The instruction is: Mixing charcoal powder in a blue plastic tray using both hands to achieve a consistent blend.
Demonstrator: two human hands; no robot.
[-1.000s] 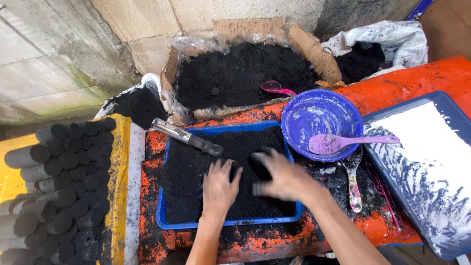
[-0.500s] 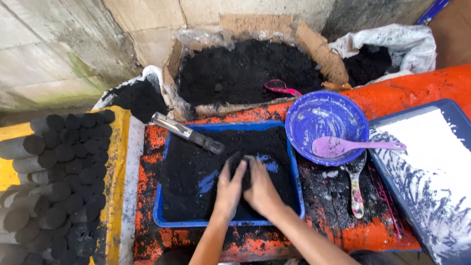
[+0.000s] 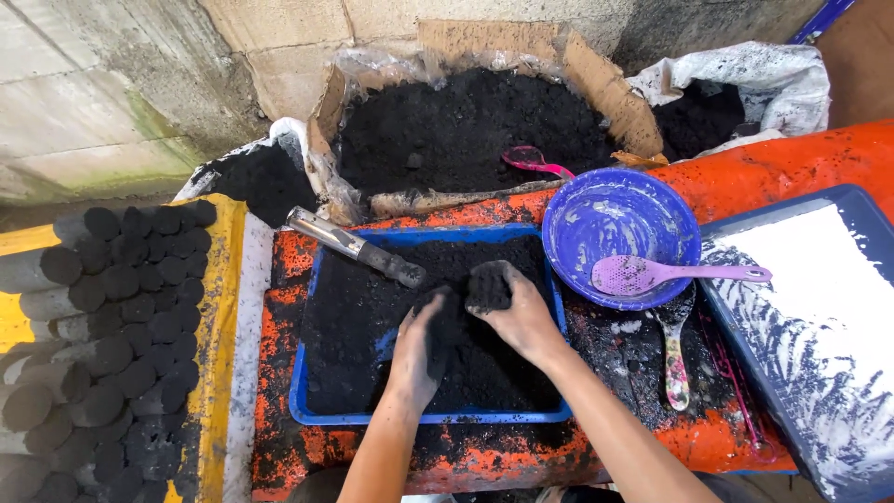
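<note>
From the head camera, the right hand (image 3: 520, 315) clenched a clump of black powder (image 3: 486, 285) above the shallow blue plastic tray (image 3: 307, 410). The left hand (image 3: 421, 346) lay flat and released, pressing the dark mix just beside it. A metal cylinder tool (image 3: 354, 246) rested across the tray's upper-left corner, near the round blue bowl (image 3: 615, 216).

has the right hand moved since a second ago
Yes. The right hand has drawn in from the blue tray's right side toward its middle, meeting the left hand and lifting a clump of black powder.
</note>
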